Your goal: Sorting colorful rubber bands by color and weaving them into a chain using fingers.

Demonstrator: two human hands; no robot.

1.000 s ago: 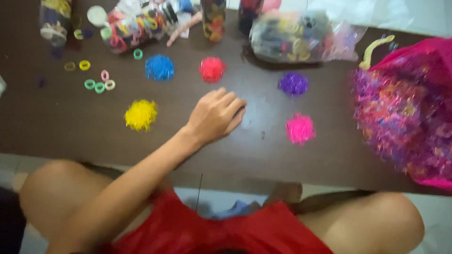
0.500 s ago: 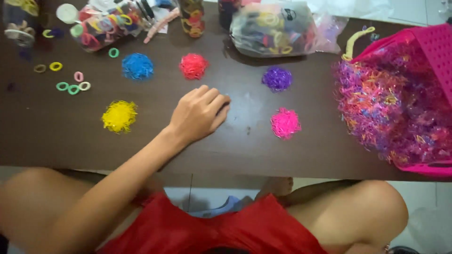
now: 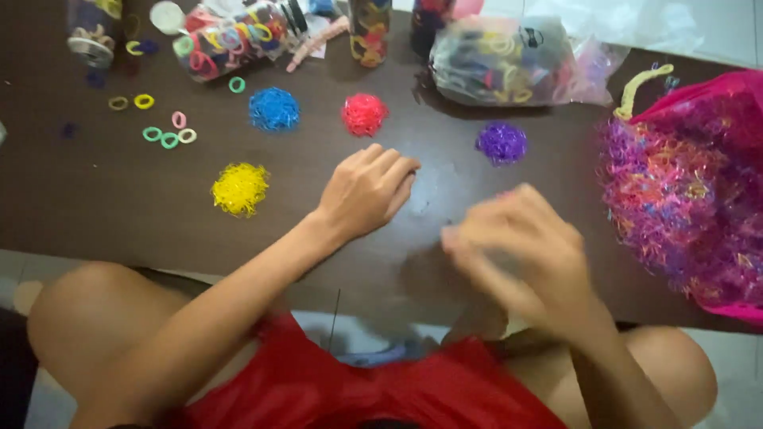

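Small pink elastic-band pile (image 3: pixel 504 193): on dark wooden table (image 3: pixel 119 206), mostly hidden under blurred right hand (image 3: pixel 520 250), grip indeterminate | left hand (image 3: pixel 366 191) flat, empty | risk: sweeping hand scatters bands.

My left hand (image 3: pixel 367 191) lies flat on the brown table (image 3: pixel 95 199). My right hand (image 3: pixel 520 246) hovers blurred, covering the pink band pile

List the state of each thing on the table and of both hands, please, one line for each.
Left hand: flat on the table, palm down, empty.
Right hand: blurred, raised over the table; its hold cannot be told.
Pink basket: full of mixed small bands.
Clear bag: filled, lying on its side.
Yellow band pile: heaped, untouched.
Purple band pile: heaped, untouched.
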